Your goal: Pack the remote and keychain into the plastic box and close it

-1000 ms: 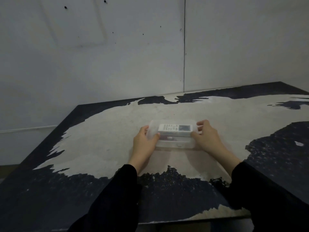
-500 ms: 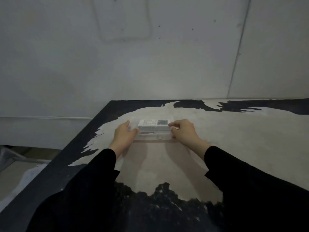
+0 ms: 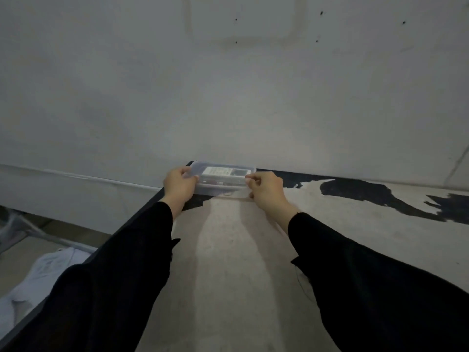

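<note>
Since a second ago, my hands have carried the box [image 3: 223,182] to the table's [image 3: 228,250] far corner at frame centre; left hand [image 3: 179,185] and right hand [image 3: 265,190] clamp its ends, remote [image 3: 224,172] inside.

One plastic box [image 3: 223,184] sits on one counter [image 3: 228,250], with one remote [image 3: 224,172] inside. Two hands, left [image 3: 179,185] and right [image 3: 266,190], come from two dark sleeves [image 3: 127,262]. One white cloth [image 3: 38,278] lies on the floor.
</note>
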### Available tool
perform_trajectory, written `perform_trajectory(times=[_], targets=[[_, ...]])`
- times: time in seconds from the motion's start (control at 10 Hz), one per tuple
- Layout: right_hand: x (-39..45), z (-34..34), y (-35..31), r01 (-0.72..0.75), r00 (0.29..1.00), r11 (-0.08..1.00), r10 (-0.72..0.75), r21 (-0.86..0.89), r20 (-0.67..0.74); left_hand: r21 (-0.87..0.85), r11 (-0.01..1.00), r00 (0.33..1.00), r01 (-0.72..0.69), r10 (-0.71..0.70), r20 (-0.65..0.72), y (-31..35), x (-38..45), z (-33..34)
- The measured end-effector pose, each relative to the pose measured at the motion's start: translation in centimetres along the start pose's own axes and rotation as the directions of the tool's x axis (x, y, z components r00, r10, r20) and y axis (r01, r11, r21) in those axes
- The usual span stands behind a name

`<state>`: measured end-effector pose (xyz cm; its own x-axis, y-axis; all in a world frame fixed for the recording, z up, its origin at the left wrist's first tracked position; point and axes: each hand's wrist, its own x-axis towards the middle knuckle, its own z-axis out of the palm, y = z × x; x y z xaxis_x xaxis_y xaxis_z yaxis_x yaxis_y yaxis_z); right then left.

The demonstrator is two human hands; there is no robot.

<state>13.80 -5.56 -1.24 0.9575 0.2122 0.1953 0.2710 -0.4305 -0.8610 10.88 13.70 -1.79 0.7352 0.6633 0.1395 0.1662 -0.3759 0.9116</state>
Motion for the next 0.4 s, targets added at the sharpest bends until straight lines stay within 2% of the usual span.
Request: perform_trajectory(times=[0.1,0.2,0.3,0.4], targets=[[1.9,1.3,0.4,0.014,1.000,0.999,-0.013,0.041,-0.025,-0.002,1.000,0.999,0.012,-0.012,-0.039,-0.5,2.0,0.9],[2.5,1.9,0.7,0.058,0.998,0.998,-0.058,-0.036,0.002,0.042,0.998,0.998,-0.046,0.048,-0.047,-0.5,2.5,1.5],[3.0,1.8,0.8,0.068,0.986,0.987,-0.044,-0.145,0.160,0.133,0.984,0.993,-0.115,0.119,-0.018,-0.6,3.0,1.7],[2.6,1.0,0.3,0.017,0.947,0.992,0.025,-0.128,0.319,0.300,0.938,0.984,-0.174,0.177,0.018,-0.4,2.2,1.1]])
